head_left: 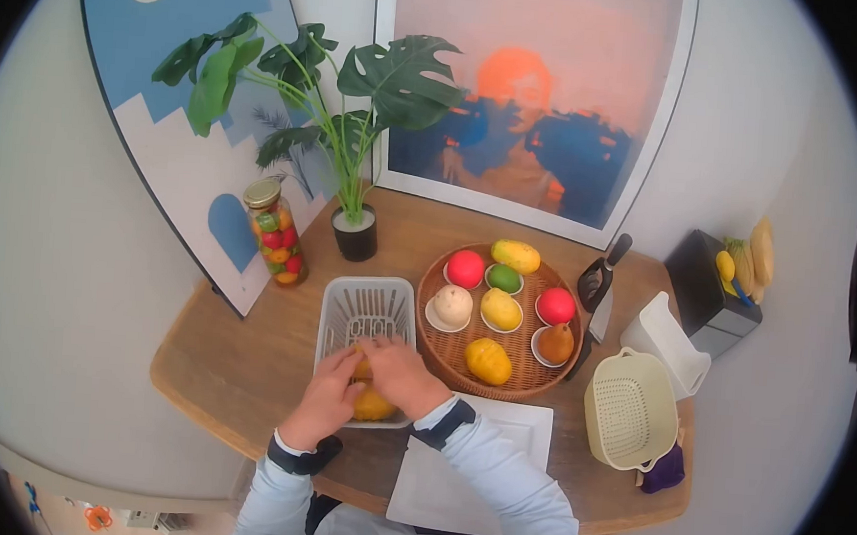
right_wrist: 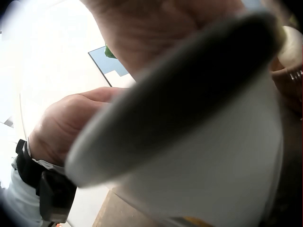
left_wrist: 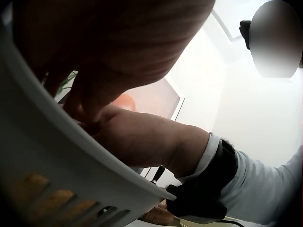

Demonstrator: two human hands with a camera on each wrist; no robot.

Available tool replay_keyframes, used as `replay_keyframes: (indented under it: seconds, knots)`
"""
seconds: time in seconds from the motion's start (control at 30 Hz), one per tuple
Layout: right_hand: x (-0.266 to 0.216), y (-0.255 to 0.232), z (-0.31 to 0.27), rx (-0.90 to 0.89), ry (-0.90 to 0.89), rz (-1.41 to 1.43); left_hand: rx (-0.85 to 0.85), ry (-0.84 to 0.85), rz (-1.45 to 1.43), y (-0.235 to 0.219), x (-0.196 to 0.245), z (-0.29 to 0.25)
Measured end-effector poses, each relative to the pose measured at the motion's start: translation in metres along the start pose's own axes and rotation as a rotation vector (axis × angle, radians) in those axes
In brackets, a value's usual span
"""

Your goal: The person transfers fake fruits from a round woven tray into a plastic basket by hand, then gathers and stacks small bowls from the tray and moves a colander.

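Both hands reach into a grey slotted basket [head_left: 369, 285]. The left hand [head_left: 320, 398] lies over its left side, fingers pointing toward the right hand [head_left: 402, 372], whose fingers bend down from the right. Between them shows a bit of a yellow item [head_left: 363, 370]; whether either hand grips it is hidden. A yellow fruit [head_left: 374, 405] lies below the hands in the basket's near end. In the left wrist view the basket wall [left_wrist: 71, 146] covers the fingertips, and the right hand [left_wrist: 137, 137] is beyond it. The right wrist view shows the left hand [right_wrist: 71, 118] past the blurred rim.
Right of the basket stands a round wicker tray [head_left: 453, 352] of several fruits, with a white square plate [head_left: 454, 485] in front. Farther right are a cream basket [head_left: 633, 412], a white container [head_left: 667, 346] and a knife block [head_left: 707, 285]. Behind stand a jar [head_left: 276, 234] and potted plant [head_left: 354, 235].
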State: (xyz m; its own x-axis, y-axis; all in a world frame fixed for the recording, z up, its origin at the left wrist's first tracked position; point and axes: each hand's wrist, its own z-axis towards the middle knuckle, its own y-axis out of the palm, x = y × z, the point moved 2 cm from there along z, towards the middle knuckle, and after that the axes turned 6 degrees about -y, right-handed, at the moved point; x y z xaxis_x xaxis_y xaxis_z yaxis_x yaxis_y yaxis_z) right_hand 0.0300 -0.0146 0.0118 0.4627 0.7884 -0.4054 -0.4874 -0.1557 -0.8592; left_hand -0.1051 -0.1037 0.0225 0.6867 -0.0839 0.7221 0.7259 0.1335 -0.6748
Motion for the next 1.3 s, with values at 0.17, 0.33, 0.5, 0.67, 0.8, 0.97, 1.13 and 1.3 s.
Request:
replay_keyframes:
  seconds: [0.17, 0.33, 0.5, 0.67, 0.8, 0.97, 1.13, 1.3]
  knots:
    - [-0.003, -0.009, -0.004, -0.152, 0.028, -0.404, -0.1, 0.042, 0.036, -0.005, 0.014, 0.0]
    - [0.012, -0.034, -0.016, 0.199, -0.103, -0.223, -0.023, 0.046, 0.092, -0.007, 0.025, -0.005]
    - [0.051, -0.074, -0.058, 0.28, 0.245, -0.24, 0.019, 0.079, 0.044, -0.008, 0.052, -0.007]
    - [0.086, -0.072, -0.095, 0.105, 0.591, -0.278, 0.012, 0.22, -0.11, 0.022, 0.084, -0.001]
    - [0.103, -0.067, -0.103, 0.078, 0.576, -0.13, -0.046, 0.293, -0.155, 0.058, 0.091, 0.007]
    - [0.07, -0.099, -0.094, 0.251, 0.417, 0.404, -0.068, 0.07, -0.45, 0.074, 0.089, 0.009]
    - [0.033, -0.095, -0.086, 0.244, 0.238, 0.546, -0.018, -0.096, -0.666, 0.061, 0.079, 0.017]
    - [0.008, -0.085, -0.066, 0.251, -0.033, 0.475, 0.056, -0.101, -0.762, 0.044, 0.051, 0.019]
